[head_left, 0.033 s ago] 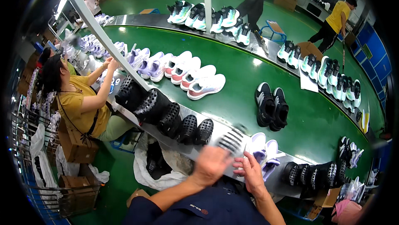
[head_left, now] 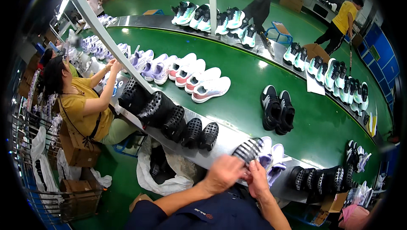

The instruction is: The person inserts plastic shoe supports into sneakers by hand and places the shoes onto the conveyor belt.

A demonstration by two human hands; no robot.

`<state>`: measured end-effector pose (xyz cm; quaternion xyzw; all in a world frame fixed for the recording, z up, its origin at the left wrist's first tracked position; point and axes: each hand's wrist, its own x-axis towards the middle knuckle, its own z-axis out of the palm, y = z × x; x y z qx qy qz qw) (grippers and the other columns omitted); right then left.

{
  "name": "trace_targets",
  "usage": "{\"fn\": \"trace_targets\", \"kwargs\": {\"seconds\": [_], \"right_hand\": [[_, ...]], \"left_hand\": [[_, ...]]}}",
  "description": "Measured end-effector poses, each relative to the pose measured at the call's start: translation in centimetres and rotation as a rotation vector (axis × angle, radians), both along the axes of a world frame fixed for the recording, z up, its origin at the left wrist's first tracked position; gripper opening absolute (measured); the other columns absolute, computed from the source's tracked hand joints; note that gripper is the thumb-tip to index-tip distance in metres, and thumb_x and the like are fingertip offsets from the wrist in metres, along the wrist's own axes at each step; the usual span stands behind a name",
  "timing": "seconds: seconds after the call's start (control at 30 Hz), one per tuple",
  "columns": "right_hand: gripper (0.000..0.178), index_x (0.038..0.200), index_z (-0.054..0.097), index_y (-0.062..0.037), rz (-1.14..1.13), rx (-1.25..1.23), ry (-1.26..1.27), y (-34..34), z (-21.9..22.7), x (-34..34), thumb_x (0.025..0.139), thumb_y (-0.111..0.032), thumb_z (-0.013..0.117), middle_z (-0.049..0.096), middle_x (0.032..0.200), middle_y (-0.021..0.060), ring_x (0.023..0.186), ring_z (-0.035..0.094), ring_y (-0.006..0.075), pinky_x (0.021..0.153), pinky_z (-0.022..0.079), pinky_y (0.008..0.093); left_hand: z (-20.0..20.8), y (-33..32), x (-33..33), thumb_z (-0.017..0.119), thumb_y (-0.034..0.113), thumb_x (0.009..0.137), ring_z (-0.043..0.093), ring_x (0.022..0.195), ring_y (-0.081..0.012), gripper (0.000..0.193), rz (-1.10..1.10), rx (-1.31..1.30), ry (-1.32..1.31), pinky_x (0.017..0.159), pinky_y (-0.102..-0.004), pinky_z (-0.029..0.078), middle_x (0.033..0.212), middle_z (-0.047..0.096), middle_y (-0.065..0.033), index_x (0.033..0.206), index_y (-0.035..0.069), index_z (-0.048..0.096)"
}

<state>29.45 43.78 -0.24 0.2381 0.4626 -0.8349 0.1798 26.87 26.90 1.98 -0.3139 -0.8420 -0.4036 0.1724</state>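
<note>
My left hand (head_left: 225, 171) is closed round the lower end of a black slotted piece (head_left: 249, 149) with pale stripes; my fingers hide part of it. My right hand (head_left: 257, 180) meets the left, its thumb and fingers pressed together near the piece's lower end. What those fingertips pinch is hidden. Just beyond the right hand, a pair of white and lavender shoes (head_left: 277, 152) sits on the metal edge of the bench. A row of black perforated shoe-shaped pieces (head_left: 191, 132) lines the edge to my left.
A pair of black shoes (head_left: 286, 113) stands on the green belt (head_left: 237, 115), with white and pink shoes (head_left: 211, 90) farther left. More black perforated pieces (head_left: 324, 178) lie to the right. A white sack (head_left: 146, 172) is below the edge. A co-worker in yellow (head_left: 85, 100) sits at left.
My left hand and the slotted piece have moved right, toward my right hand. The right hand's spread fingers have closed together, and the two hands now meet.
</note>
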Motion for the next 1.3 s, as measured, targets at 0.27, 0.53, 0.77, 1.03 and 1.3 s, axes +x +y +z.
{"fn": "trace_targets", "kwargs": {"seconds": [0.27, 0.53, 0.77, 1.03, 1.3], "right_hand": [[0.050, 0.127, 0.057, 0.0026, 0.530, 0.752, 0.132, 1.7, 3.5, 1.7, 0.099, -0.039, 0.057, 0.068, 0.103, 0.0180, 0.093, 0.065, 0.0254, 0.083, 0.051, 0.0370], [0.056, 0.093, 0.063, 0.0064, 0.524, 1.379, 0.129, 4.7, 4.4, 5.7, 0.092, -0.049, 0.066, 0.067, 0.070, 0.0263, 0.070, 0.068, 0.0453, 0.065, 0.053, 0.0541], [0.048, 0.085, 0.068, 0.0063, 0.659, 1.456, 0.058, 8.2, 1.7, 3.7, 0.092, -0.041, 0.066, 0.069, 0.076, 0.0260, 0.075, 0.069, 0.0449, 0.070, 0.055, 0.0520], [0.028, 0.106, 0.067, 0.0015, 0.506, 1.871, 0.208, 3.4, -10.4, 0.8, 0.081, -0.011, 0.065, 0.071, 0.083, 0.0188, 0.076, 0.073, 0.0319, 0.064, 0.059, 0.0429], [0.038, 0.104, 0.051, 0.0016, 0.174, 1.580, 0.160, 3.7, -6.5, 2.0, 0.088, -0.024, 0.073, 0.063, 0.098, 0.0244, 0.085, 0.065, 0.0460, 0.073, 0.053, 0.0524]], "left_hand": [[-5.2, 2.8, -4.7, 0.075, 0.018, 0.089, 0.061, 0.099, -0.0147, 0.035, -0.201, 0.575, -1.157, 0.087, -0.0305, 0.051, 0.113, 0.067, -0.0082, 0.117, 0.000, 0.066], [-7.5, 7.9, -2.5, 0.073, 0.013, 0.089, 0.062, 0.085, -0.0145, 0.022, -0.025, 0.447, -1.090, 0.077, -0.0307, 0.051, 0.097, 0.068, -0.0073, 0.104, -0.001, 0.068], [-10.9, 10.3, -7.3, 0.077, 0.014, 0.079, 0.056, 0.098, -0.0387, 0.031, -0.233, -0.184, -0.280, 0.089, -0.0478, 0.046, 0.102, 0.062, -0.0190, 0.103, 0.000, 0.065], [-11.4, 11.1, -8.6, 0.072, 0.012, 0.083, 0.060, 0.083, -0.0429, 0.018, -0.495, -0.164, -0.448, 0.076, -0.0508, 0.049, 0.085, 0.065, -0.0244, 0.088, -0.004, 0.067], [-12.6, 7.8, -9.0, 0.073, 0.018, 0.086, 0.061, 0.082, -0.0397, 0.019, -0.437, -0.041, -0.621, 0.074, -0.0456, 0.049, 0.083, 0.065, -0.0208, 0.091, 0.000, 0.071]]}}
